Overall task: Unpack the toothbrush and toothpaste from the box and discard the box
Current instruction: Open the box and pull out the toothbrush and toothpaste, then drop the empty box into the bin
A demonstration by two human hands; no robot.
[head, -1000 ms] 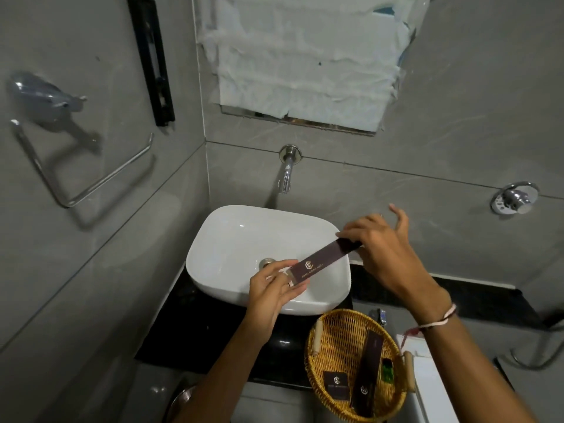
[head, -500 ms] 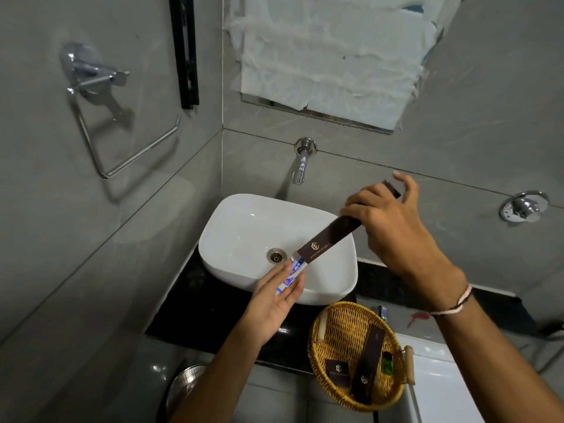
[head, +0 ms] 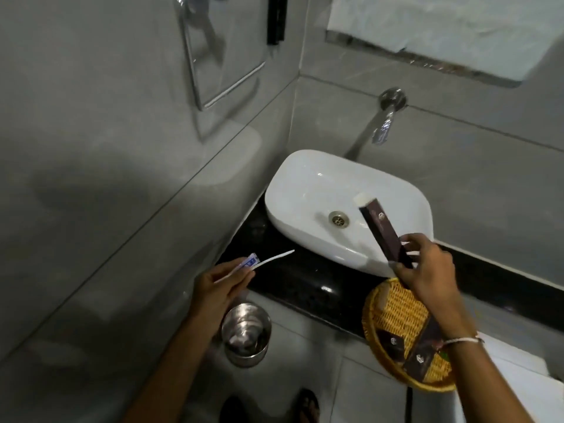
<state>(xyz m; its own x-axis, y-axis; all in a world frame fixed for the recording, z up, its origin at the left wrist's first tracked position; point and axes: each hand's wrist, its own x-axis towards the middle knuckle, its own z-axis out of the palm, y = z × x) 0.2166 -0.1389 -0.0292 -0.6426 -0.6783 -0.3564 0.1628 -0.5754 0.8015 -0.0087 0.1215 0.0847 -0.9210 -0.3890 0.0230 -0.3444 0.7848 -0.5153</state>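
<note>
The left hand [head: 218, 286] is closed around a white toothbrush [head: 268, 260] and a small blue-and-white toothpaste tube [head: 247, 263], pinched together between thumb and fingers. The brush's slim handle sticks out past the fingertips toward the sink [head: 305, 190], over the black counter [head: 293, 279]; the tube's end shows just above the thumb. Both are out of the box.

The right hand [head: 424, 273] grips the dark brown box [head: 383, 232] near its lower end, fingers curled round one side and thumb on the other. The box rises tilted from the fingers, its upper end open with a pale flap [head: 364, 199] turned out, over the basin near the drain [head: 338, 218]. A thread band [head: 462, 340] circles the right wrist.

Just below the right hand a wicker basket [head: 393, 309] sits at the counter's edge, with more dark boxes [head: 422, 352] lying in it. Below the left hand, on the floor, stands a steel bin [head: 246, 334]; whether anything lies in it is unclear. The two hands are well apart, the counter's front edge between them. On the wall beyond the right fingers is a spout [head: 383, 123]; beyond the left fingers hangs a chrome towel ring [head: 224, 83].
</note>
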